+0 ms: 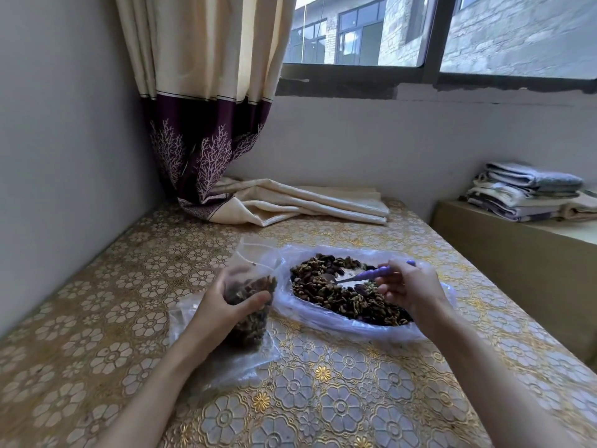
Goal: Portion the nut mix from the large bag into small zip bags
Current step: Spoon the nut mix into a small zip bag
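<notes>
The left hand [226, 305] curls round a small zip bag [250, 315] that stands upright on the table [355, 399], fingers on the far side and thumb across the near side, so the bag sits wholly within the grip; it is filled well up with nut mix, and its clear mouth rises open above the fingers. Under it lie more flat clear bags [226, 360]. Just to the right, nearly touching the held bag, the large bag [355, 321] lies open and spread flat, the nut mix [332, 295] heaped in it. The right hand [410, 289] hovers over this bag's right side and pinches the purple handle of a spoon [371, 273] between thumb and fingertips; the bowl of the spoon points left and rests down among the nuts.
</notes>
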Action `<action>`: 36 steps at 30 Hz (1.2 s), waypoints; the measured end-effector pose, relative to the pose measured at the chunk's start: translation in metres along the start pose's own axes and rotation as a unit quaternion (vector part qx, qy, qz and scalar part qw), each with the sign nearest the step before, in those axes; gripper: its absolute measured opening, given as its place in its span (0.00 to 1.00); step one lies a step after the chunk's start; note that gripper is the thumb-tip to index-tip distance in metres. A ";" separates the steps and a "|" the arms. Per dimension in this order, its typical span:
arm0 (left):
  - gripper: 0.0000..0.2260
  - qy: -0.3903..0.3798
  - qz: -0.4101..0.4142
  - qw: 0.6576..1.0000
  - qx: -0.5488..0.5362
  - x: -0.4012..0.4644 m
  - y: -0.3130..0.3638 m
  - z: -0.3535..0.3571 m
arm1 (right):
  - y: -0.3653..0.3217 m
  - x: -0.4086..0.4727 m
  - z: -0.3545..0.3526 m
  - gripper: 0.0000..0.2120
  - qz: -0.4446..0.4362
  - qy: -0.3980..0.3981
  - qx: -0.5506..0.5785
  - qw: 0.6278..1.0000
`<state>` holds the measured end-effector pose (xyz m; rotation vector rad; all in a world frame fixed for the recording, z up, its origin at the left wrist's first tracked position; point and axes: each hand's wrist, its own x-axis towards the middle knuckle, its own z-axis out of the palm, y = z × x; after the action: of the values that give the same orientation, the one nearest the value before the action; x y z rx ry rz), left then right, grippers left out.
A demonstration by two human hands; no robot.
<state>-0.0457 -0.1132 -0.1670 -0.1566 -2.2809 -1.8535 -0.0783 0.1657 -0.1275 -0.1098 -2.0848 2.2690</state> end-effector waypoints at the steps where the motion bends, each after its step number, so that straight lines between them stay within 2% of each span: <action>1: 0.32 -0.012 -0.002 1.000 0.026 0.001 -0.002 -0.001 | 0.001 0.001 0.001 0.26 0.014 0.006 0.007 1.000; 4: 0.32 -0.047 0.001 0.992 0.121 -0.001 -0.006 0.002 | 0.004 0.003 0.004 0.17 0.042 0.022 0.033 0.998; 8: 0.36 -0.053 0.031 0.976 0.207 -0.002 -0.011 0.005 | 0.006 0.002 0.004 0.17 0.028 0.048 0.063 0.996; 12: 0.37 -0.054 0.043 0.974 0.214 -0.001 -0.016 0.006 | 0.008 -0.001 0.001 0.18 -0.002 0.074 0.067 0.995; 16: 0.40 -0.053 0.044 0.972 0.225 0.000 -0.017 0.006 | 0.005 -0.003 -0.004 0.27 -0.028 0.087 0.076 0.993; 19: 0.45 -0.054 0.042 0.968 0.240 0.000 -0.017 0.007 | 0.001 -0.006 -0.005 0.29 -0.053 0.088 0.058 0.993; 22: 0.47 -0.057 0.045 0.969 0.236 -0.001 -0.016 0.008 | -0.004 -0.009 -0.005 0.26 -0.068 0.106 0.063 0.990; 25: 0.46 -0.055 0.041 0.970 0.233 -0.002 -0.014 0.009 | -0.012 -0.009 -0.002 0.15 -0.075 0.120 0.092 0.986; 30: 0.46 -0.052 0.029 0.973 0.224 -0.003 -0.012 0.010 | -0.034 -0.018 0.013 0.15 -0.103 0.096 0.095 0.986; 36: 0.46 -0.050 0.019 0.974 0.220 -0.003 -0.010 0.010 | -0.047 -0.035 0.040 0.15 -0.129 0.015 0.087 0.988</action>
<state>-0.0455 -0.1057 -0.1795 -0.2258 -2.6697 -1.3028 -0.0476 0.1266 -0.0766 0.1252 -1.7585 2.2606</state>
